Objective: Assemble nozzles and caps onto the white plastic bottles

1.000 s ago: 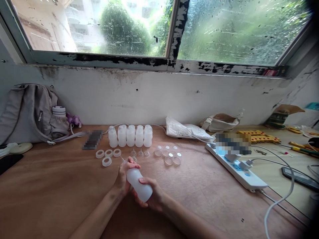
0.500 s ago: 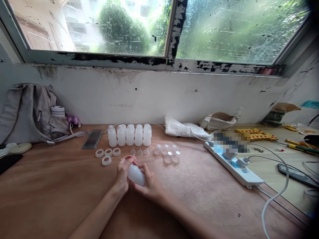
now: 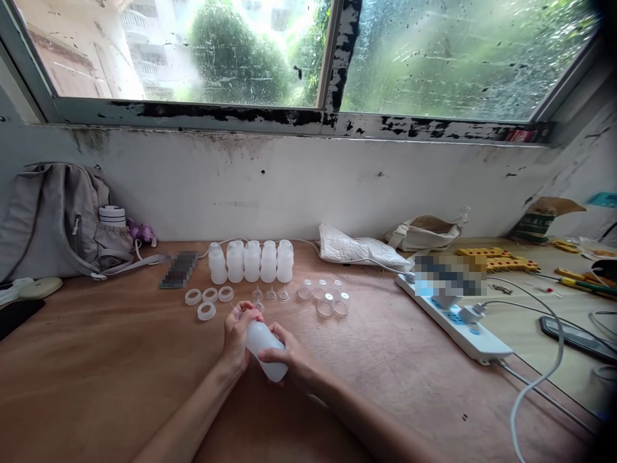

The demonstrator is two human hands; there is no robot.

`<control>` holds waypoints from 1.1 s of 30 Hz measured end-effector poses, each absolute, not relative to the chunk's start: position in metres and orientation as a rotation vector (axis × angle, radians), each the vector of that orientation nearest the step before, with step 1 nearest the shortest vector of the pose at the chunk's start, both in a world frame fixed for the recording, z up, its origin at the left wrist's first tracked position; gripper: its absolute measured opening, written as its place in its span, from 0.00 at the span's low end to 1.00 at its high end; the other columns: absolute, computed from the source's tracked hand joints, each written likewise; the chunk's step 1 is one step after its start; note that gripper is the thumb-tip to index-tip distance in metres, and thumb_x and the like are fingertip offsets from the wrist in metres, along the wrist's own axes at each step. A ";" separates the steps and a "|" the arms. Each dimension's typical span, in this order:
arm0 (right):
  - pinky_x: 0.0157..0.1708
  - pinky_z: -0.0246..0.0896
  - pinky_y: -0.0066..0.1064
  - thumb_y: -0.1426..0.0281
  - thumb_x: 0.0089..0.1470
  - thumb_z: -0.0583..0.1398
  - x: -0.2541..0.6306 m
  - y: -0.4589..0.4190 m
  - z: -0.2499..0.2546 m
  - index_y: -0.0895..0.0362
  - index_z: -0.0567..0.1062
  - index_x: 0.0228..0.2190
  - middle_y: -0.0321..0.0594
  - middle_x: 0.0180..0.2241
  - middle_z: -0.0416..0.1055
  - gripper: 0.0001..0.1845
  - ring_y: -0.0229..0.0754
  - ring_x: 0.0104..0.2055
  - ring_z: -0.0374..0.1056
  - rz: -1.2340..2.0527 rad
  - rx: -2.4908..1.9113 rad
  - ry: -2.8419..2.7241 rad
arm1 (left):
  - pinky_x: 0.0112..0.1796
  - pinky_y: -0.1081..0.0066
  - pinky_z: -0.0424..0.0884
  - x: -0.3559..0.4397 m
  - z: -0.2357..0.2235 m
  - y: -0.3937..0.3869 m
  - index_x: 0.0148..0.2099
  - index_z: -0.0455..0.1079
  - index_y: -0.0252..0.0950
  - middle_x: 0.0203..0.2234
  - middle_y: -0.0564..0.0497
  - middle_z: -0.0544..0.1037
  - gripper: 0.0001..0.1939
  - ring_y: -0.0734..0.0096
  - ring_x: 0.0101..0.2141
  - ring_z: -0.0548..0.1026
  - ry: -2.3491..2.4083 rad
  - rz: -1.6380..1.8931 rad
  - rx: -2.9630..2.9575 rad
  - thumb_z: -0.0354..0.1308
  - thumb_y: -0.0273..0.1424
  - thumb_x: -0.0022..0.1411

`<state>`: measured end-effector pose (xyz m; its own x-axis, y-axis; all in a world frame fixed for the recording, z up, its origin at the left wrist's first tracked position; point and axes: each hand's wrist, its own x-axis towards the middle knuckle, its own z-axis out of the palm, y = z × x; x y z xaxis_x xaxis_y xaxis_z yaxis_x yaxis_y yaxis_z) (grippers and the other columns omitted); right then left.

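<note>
A frosted white baby bottle (image 3: 265,347) lies tilted between my hands, its neck end pointing up and left. My right hand (image 3: 286,354) is wrapped round its body, the thumb across the front. My left hand (image 3: 238,331) closes round the neck end; a bit of clear plastic shows by its fingers, but I cannot make out the part. Just beyond the hands stand several clear bottle nipples (image 3: 270,294). Several white collar rings (image 3: 206,311) lie to the left, and several clear caps (image 3: 324,308) to the right.
Several white bottles (image 3: 252,262) stand in a row near the wall. A phone (image 3: 178,269) and grey backpack (image 3: 53,218) are on the left. Behind the caps lies a white plastic package (image 3: 361,249). On the right are a power strip (image 3: 453,321) and looping cables.
The bottle has swung more upright toward me, showing more of its body. My right hand has shifted its grip along it. Another nipple now shows just beyond my left fingers.
</note>
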<state>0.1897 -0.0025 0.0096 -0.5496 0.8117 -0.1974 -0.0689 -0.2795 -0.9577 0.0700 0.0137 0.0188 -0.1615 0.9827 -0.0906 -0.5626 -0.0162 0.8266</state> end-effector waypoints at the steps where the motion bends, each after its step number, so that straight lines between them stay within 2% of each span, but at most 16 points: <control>1: 0.08 0.48 0.20 0.64 0.42 0.60 0.190 -0.002 0.008 0.55 0.56 0.33 0.29 0.20 0.64 0.19 0.33 0.14 0.60 1.936 -0.912 -1.324 | 0.24 0.79 0.63 0.070 0.018 0.014 0.30 0.59 0.36 0.15 0.59 0.68 0.10 0.79 0.19 0.66 0.888 1.540 0.637 0.57 0.27 0.45; 7: 0.09 0.49 0.19 0.64 0.44 0.59 0.190 -0.003 0.011 0.56 0.56 0.35 0.32 0.21 0.66 0.20 0.34 0.15 0.62 2.028 -0.874 -1.267 | 0.24 0.79 0.63 0.069 0.017 0.016 0.34 0.61 0.36 0.16 0.59 0.68 0.11 0.80 0.19 0.66 0.864 1.525 0.644 0.58 0.27 0.47; 10: 0.10 0.50 0.20 0.59 0.46 0.58 0.189 -0.002 0.013 0.56 0.57 0.37 0.33 0.22 0.65 0.20 0.35 0.18 0.63 1.998 -0.889 -1.214 | 0.28 0.77 0.66 0.070 0.018 0.017 0.40 0.61 0.38 0.26 0.55 0.73 0.15 0.77 0.26 0.71 0.807 1.517 0.616 0.58 0.32 0.49; 13: 0.13 0.54 0.23 0.55 0.48 0.55 0.188 0.004 0.009 0.55 0.59 0.37 0.35 0.25 0.65 0.20 0.36 0.21 0.64 1.934 -0.856 -1.090 | 0.32 0.75 0.67 0.071 0.015 0.019 0.43 0.60 0.39 0.34 0.51 0.73 0.17 0.74 0.31 0.72 0.781 1.478 0.571 0.58 0.35 0.51; 18: 0.24 0.60 0.28 0.61 0.48 0.56 0.194 0.018 0.004 0.52 0.58 0.42 0.38 0.35 0.65 0.20 0.40 0.33 0.66 1.786 -0.785 -0.997 | 0.33 0.73 0.68 0.073 0.005 0.020 0.46 0.60 0.38 0.37 0.47 0.73 0.21 0.69 0.35 0.73 0.885 1.313 0.620 0.59 0.36 0.51; 22: 0.32 0.61 0.32 0.62 0.52 0.52 0.201 0.025 0.003 0.52 0.59 0.44 0.39 0.38 0.66 0.17 0.42 0.38 0.65 1.697 -0.829 -1.192 | 0.35 0.74 0.67 0.076 0.007 0.017 0.45 0.63 0.36 0.39 0.46 0.73 0.21 0.67 0.37 0.73 0.912 1.312 0.724 0.61 0.35 0.49; 24: 0.36 0.60 0.35 0.61 0.53 0.51 0.206 0.029 0.001 0.53 0.62 0.43 0.40 0.38 0.66 0.16 0.43 0.39 0.64 1.454 -0.928 -1.385 | 0.35 0.74 0.67 0.076 0.009 0.016 0.44 0.64 0.35 0.39 0.46 0.74 0.21 0.67 0.37 0.72 0.907 1.338 0.751 0.62 0.35 0.48; 26: 0.41 0.58 0.38 0.63 0.53 0.51 0.213 0.035 -0.002 0.54 0.65 0.42 0.43 0.40 0.65 0.15 0.45 0.42 0.62 1.020 -1.048 -1.602 | 0.33 0.75 0.67 0.076 0.011 0.016 0.44 0.65 0.35 0.39 0.46 0.74 0.22 0.68 0.35 0.72 0.938 1.366 0.754 0.63 0.35 0.46; 29: 0.48 0.51 0.41 0.68 0.54 0.50 0.227 0.045 -0.004 0.55 0.68 0.41 0.46 0.43 0.64 0.13 0.48 0.47 0.57 0.322 -1.179 -1.842 | 0.30 0.76 0.66 0.074 0.012 0.017 0.44 0.64 0.34 0.37 0.46 0.74 0.23 0.71 0.33 0.72 0.997 1.393 0.765 0.63 0.36 0.46; 33: 0.54 0.38 0.47 0.71 0.53 0.50 0.245 0.059 -0.003 0.55 0.66 0.46 0.47 0.48 0.62 0.18 0.51 0.54 0.51 -0.220 -1.402 -1.938 | 0.29 0.77 0.65 0.074 0.012 0.016 0.45 0.64 0.35 0.37 0.47 0.73 0.25 0.72 0.32 0.71 1.042 1.391 0.780 0.63 0.37 0.45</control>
